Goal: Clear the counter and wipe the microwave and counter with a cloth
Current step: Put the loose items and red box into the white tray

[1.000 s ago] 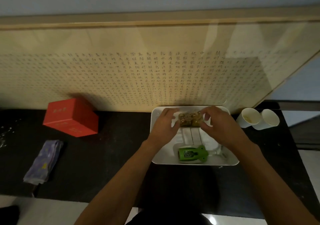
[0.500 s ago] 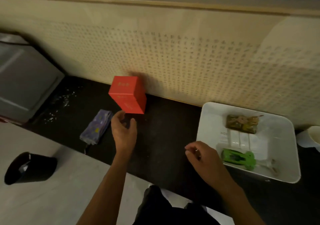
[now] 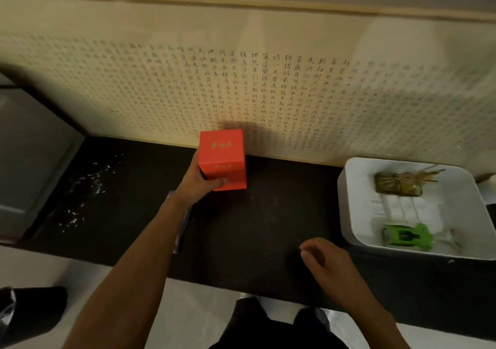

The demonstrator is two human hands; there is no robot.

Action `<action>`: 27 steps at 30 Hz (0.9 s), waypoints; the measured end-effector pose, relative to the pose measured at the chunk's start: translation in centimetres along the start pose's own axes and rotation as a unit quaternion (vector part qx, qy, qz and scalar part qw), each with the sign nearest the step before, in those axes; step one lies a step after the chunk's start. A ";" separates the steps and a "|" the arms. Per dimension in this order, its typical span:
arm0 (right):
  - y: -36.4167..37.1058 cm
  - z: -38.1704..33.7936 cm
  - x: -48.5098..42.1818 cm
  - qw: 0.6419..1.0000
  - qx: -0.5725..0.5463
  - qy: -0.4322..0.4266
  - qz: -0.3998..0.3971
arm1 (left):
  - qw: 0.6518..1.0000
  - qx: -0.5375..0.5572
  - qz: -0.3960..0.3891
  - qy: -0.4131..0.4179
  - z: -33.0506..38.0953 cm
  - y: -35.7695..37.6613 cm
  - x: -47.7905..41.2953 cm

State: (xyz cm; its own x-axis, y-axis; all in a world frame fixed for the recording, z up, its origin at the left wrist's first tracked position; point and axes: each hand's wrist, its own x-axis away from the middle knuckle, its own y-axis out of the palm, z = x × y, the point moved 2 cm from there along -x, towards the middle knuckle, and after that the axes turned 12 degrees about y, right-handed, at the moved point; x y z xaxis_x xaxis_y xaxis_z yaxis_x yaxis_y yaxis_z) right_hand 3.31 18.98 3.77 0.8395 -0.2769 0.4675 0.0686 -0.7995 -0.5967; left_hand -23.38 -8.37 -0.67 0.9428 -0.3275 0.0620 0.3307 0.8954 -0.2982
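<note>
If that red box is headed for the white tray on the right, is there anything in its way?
Nothing visible does. The left hand grips the red box, and the stretch of dark counter between it and the white tray is bare. The right hand hangs nearer the front edge, off that line.

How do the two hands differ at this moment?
The left hand grips the red box; the right hand holds nothing, its fingers loosely curled. The left hand reaches to the back of the counter; the right hand hangs by its near edge. Both are bare.
</note>
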 end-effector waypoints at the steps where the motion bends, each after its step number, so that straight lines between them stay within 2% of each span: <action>1: 0.3 -0.1 0.2 1.000 -0.002 0.003 0.001 | 1.000 -0.006 -0.012 0.008 0.1 0.1 -0.2; 5: 0.6 0.0 0.7 1.000 -0.007 0.016 0.001 | 0.998 -0.024 -0.045 0.046 1.1 0.7 -0.3; 8: 0.1 0.6 1.1 0.999 -0.018 0.032 0.001 | 0.997 -0.031 -0.022 0.065 3.9 3.2 0.9; 12: -0.8 1.4 1.6 0.999 -0.027 0.027 0.023 | 0.992 0.027 0.006 0.126 8.5 7.2 2.7; 20: -5.4 6.2 3.9 0.995 -0.061 0.034 0.071 | 0.965 0.064 -0.114 0.227 18.4 20.4 3.7; 27: -8.5 10.1 5.3 0.992 -0.089 0.044 0.083 | 0.955 -0.029 -0.213 0.202 18.7 28.1 2.5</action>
State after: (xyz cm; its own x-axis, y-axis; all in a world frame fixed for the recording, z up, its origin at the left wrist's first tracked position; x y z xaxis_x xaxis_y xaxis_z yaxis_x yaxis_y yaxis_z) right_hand 12.61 29.69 4.67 0.7803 -0.4519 0.4323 -0.1691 -0.8180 -0.5497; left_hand -10.95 21.64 8.88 0.6254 -0.7593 -0.1797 0.6672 0.6398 -0.3816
